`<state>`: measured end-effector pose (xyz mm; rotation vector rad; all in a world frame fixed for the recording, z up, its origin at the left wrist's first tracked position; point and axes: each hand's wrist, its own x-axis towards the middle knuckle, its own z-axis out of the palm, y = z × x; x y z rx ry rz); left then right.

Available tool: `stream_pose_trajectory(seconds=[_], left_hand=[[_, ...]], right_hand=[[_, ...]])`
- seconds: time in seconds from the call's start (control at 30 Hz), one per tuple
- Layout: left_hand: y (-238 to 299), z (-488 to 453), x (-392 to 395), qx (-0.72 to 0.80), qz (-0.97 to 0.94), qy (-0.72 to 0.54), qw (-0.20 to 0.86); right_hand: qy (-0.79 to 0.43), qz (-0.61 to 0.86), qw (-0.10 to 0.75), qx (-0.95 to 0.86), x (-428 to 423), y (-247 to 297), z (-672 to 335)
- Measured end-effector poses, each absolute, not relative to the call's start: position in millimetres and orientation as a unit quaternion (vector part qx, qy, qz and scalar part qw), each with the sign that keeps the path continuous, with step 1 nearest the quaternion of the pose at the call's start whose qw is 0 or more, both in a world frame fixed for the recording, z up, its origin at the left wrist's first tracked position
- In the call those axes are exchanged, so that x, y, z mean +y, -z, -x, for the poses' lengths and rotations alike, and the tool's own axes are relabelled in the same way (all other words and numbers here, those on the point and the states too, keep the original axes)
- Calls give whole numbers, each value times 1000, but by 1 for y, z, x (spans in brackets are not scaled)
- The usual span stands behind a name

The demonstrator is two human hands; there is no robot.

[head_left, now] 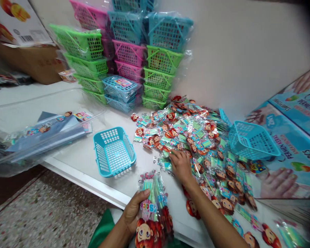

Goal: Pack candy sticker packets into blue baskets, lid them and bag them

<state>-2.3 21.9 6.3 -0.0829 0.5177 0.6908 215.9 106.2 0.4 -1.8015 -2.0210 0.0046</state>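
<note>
My left hand (134,210) is closed around a bunch of clear stick packets (151,206), each with a red-haired cartoon head at its lower end. My right hand (181,165) reaches to the near-left edge of a large pile of the same packets (193,127), its fingers bent down and pinching at a packet there. Part of that packet is hidden under the fingers. To the left of both hands, a light-blue plastic basket (115,153) stands on the white table (74,151) with nothing in it.
Stacked wrapped green baskets (90,65), pink baskets (129,53) and blue baskets (170,31) line the wall. Another blue basket (255,141) tilts against printed cartons (286,148) at right. A clear plastic container (49,151) with packets lies left. A cardboard box (31,62) stands behind it.
</note>
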Motion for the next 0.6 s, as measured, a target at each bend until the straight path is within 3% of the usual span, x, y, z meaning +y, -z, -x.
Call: stream_pose_trajectory(seconds=[0.13,0.23,0.3,0.47,0.6], left_hand=[[-4,6,22,197,28,-347,917],[-2,10,21,182,32,-330,926],[-2,11,21,178,33,-320,930],[-7,9,21,170,9,-347,922],[-8,6,20,186,-13,-348,919]], right_hand=[[-43,637,386,-666,112,-21,-228],[-165,649,437,-600,105,-50,-245],[-211,656,383,-615,100,-69,-256],[-281,596,148,-737,75,-93,-240],[-399,521,178,-733,59,-75,-200]])
